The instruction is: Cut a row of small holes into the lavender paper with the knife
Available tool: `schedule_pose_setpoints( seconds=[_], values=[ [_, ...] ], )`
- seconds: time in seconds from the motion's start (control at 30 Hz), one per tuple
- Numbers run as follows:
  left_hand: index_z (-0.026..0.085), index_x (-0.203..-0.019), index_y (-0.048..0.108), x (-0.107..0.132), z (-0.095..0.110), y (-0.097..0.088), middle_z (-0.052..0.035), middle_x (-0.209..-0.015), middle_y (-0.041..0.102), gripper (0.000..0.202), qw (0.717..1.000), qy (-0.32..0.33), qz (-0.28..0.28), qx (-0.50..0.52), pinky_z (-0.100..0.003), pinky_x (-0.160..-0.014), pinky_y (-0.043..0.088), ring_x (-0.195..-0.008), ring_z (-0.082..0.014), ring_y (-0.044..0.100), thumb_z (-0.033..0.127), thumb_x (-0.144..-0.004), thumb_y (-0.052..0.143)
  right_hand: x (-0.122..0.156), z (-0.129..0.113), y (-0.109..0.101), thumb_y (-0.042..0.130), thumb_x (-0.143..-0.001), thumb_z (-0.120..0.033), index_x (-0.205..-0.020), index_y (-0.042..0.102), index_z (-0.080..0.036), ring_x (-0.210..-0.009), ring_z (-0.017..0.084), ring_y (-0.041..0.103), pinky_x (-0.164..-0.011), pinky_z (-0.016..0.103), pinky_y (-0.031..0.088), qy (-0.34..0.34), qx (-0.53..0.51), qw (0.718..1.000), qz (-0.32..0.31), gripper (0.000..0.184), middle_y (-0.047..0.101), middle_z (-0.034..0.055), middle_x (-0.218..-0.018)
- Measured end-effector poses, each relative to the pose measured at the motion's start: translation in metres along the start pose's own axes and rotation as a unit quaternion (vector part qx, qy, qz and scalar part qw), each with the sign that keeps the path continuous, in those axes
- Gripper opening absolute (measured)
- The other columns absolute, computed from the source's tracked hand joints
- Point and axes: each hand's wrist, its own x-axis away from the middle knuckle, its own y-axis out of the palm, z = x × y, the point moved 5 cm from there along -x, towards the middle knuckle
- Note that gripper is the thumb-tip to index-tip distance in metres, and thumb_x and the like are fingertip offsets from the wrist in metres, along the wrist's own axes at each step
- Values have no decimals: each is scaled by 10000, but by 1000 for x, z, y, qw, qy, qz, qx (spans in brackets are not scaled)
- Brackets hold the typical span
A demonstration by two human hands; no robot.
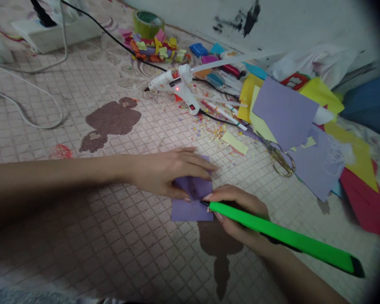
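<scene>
A small purple sheet (192, 211) of craft paper or foam lies on the quilted cloth, its upper part darker and seemingly bent up. My left hand (169, 171) reaches across from the left and presses on this sheet, fingers stretched out and thumb apart. My right hand (243, 211) grips a bright green utility knife (281, 234) near its front end. The knife's dark tip touches or nearly touches the purple sheet beside my left thumb; the blade itself is too small to make out. Its long handle slants down to the right.
A white glue gun (180, 84) with a lit red light stands beyond my hands. Gold-handled scissors (280, 160) lie by purple sheets (285, 109) on the right. Green tape (148, 24), a flower-covered ring (158, 50), paper scraps (234, 143) and a power strip (53, 33) sit farther back.
</scene>
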Motion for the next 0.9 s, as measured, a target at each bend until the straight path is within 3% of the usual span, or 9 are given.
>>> schedule_pose_setpoints(
  seconds=[0.07, 0.17, 0.43, 0.9],
  values=[
    [220, -1356, 537, 0, -2, 4, -109, -1510, 479, 544, 999, -1, -39, -12, -532, -1236, 148, -1425, -263, 415, 267, -851, 733, -1, -1, 0, 618, -786, -22, -1018, 704, -231, -793, 133, 697, -687, 239, 562, -5, -6, 1000, -7, 324, 745, 7, -904],
    [186, -1368, 527, 0, -3, 6, -111, -1518, 468, 549, 998, 3, -65, -27, -516, -1244, 108, -1458, -261, 357, 304, -867, 715, -1, 0, 0, 606, -797, -41, -1038, 699, -225, -799, 127, 697, -686, 227, 556, -2, -18, 1000, -20, 317, 744, 11, -920],
    [204, -1381, 521, -1, -4, 6, -95, -1520, 468, 547, 998, -1, -61, -28, -491, -1247, 96, -1454, -254, 364, 337, -881, 699, 3, 10, 0, 646, -794, -38, -1049, 702, -262, -830, 122, 705, -712, 211, 558, 22, -13, 999, -26, 344, 752, -12, -952],
    [199, -1371, 529, -1, -5, 7, -104, -1513, 476, 536, 998, 9, -53, -35, -507, -1245, 119, -1444, -265, 380, 371, -887, 681, 0, 4, 0, 623, -810, -63, -1026, 696, -230, -784, 111, 693, -696, 206, 554, 24, -15, 999, -38, 282, 742, 2, -923]
  ],
)
